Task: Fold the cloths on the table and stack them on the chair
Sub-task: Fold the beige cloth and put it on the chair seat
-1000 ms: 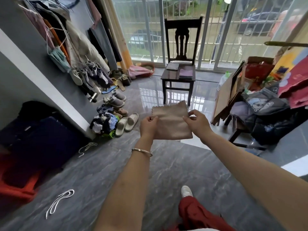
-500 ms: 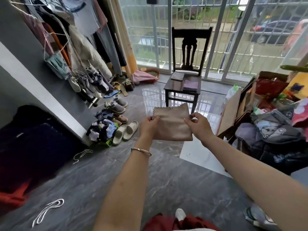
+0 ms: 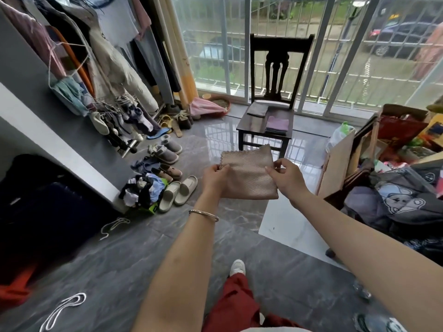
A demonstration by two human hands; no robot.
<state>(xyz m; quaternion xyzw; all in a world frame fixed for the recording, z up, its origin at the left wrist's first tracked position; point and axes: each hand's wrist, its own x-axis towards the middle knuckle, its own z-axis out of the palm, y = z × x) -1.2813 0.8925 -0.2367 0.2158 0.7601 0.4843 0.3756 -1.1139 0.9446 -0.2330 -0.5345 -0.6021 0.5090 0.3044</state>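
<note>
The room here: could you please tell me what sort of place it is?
Probably a lived-in room at home: hanging clothes, shoes on the floor, and a wooden chair by barred glass doors.

Dark wooden chair (image 3: 251, 123) standing on glossy grey floor (image 3: 115, 259). On chair seat: folded purple cloths (image 3: 277, 124) near right, dark folded cloth (image 3: 257, 109) far left. Left of chair, on floor: grey shoes (image 3: 167, 152), pale slippers (image 3: 178, 192).

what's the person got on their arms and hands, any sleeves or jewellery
No sleeves show: the left arm and right arm are bare to the frame edge. A thin metal bangle circles the left wrist. Neither the left hand nor the right hand shows gloves, rings or a watch.
</note>
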